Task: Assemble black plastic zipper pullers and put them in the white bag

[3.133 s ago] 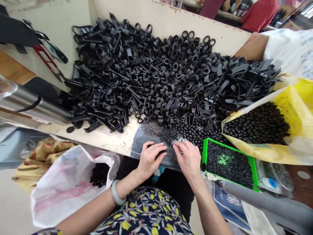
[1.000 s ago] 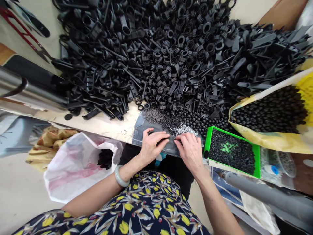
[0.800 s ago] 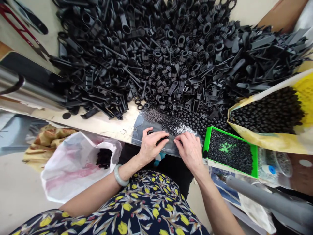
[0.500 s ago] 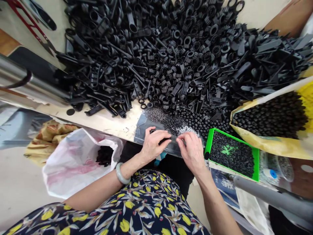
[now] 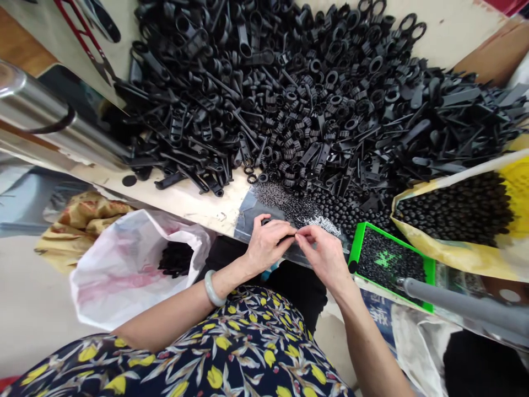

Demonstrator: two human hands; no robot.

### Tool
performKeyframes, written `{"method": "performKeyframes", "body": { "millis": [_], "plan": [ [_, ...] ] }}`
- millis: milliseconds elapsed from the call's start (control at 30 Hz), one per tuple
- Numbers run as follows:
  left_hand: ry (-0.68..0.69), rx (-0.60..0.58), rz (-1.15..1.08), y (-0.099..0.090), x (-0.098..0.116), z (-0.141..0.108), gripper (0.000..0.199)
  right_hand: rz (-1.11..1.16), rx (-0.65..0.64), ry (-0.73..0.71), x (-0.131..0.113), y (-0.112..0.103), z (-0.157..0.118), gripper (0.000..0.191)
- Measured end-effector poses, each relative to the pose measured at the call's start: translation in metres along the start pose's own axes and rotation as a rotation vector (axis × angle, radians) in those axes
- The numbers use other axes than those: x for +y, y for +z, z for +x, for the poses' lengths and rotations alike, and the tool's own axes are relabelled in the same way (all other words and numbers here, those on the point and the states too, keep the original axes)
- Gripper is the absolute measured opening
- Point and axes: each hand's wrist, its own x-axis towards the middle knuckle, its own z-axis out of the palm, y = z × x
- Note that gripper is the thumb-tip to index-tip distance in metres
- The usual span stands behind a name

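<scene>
The two hands have just closed in on each other: where a gap lay between them a moment ago, the fingertips of the right hand [image 5: 324, 253] now meet the left hand's [image 5: 266, 242] just above the front edge of the desk [image 5: 185, 201], and the whole view has swung slightly with the person's head. The left hand is curled and nearly closed around a small black piece [image 5: 266, 221], mostly hidden by the fingers. The right hand is pinched, thumb and forefinger together, against that same spot; whatever it holds is too small to make out. Both hands sit over a clear plastic sheet [image 5: 248, 212] at the desk's front edge. Just beyond the right fingertips [image 5: 298, 232] lies a little drift of silver wire clips [image 5: 324, 225], nearly touching them, with a patch of tiny grey granules [image 5: 281, 201] beside it. Behind these spreads a great heap of black plastic rings and tabs [image 5: 314, 110], covering most of the desk. Black beads fill a green tray [image 5: 357, 242] near the right hand and a yellow-and-white sack [image 5: 454, 212] further right. A white plastic bag [image 5: 124, 264] holding black pieces sits below the desk's edge, beyond the left forearm with its pale bangle [image 5: 212, 289].
</scene>
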Motion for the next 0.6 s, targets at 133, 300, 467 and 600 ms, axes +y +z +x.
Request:
{"method": "performKeyframes", "body": {
  "millis": [133,300,467,600],
  "plan": [
    [-0.013,0.001,0.001,0.001,0.0,0.0,0.009,0.015,-0.035,0.045,-0.002,-0.005,0.004,0.012],
    [-0.016,0.011,-0.01,0.001,0.001,0.001,0.007,0.044,-0.145,0.104,0.0,-0.011,0.008,0.016],
    [-0.02,0.017,-0.012,0.0,0.0,0.002,0.007,0.279,-0.131,0.271,0.007,-0.003,0.015,0.026],
    [-0.011,0.028,0.0,0.0,0.001,0.001,0.007,0.433,0.014,0.312,0.005,0.004,0.004,0.039]
  ]
}}
